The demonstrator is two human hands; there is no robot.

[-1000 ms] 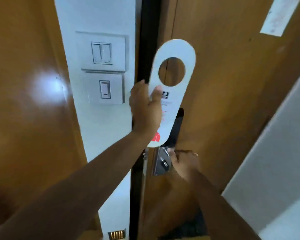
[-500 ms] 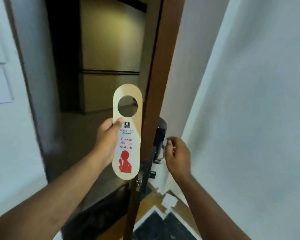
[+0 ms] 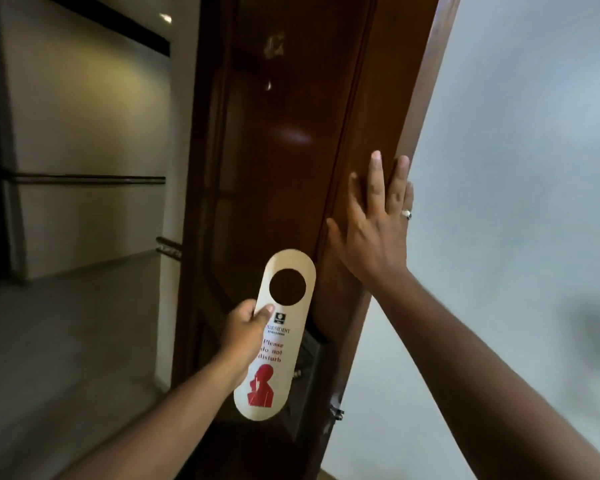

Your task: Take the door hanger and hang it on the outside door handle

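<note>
- Head cam view, looking slightly up at the dark wooden door (image 3: 284,140), which is swung open with the hallway showing off to the left.
- My left hand (image 3: 245,332) is closed around the door hanger (image 3: 276,341), thumb pressed on the front just under the round hole, the other fingers wrapped behind the left edge.
- That hanger is a cream card standing nearly upright, tilted a bit to the right, hole at the top. Red "Please do not disturb" text and a red shushing figure on the lower half, small logo above that.
- It's held up in front of the door's outer face, low down, not hooked on anything yet. Dark wood shows through the hole.
- Right behind the hanger's right edge there's the dark lock plate (image 3: 309,355); can't really make out the handle itself, the card covers it.
- My right hand (image 3: 374,223) is wide open and flat, fingers spread and pointing up, palm pressed on the door near its edge. Holding nothing. There's a ring (image 3: 406,214) on one finger.
- Plain white wall (image 3: 516,168) fills the right side.
- No boxes, trays or anything container-like in view.
</note>
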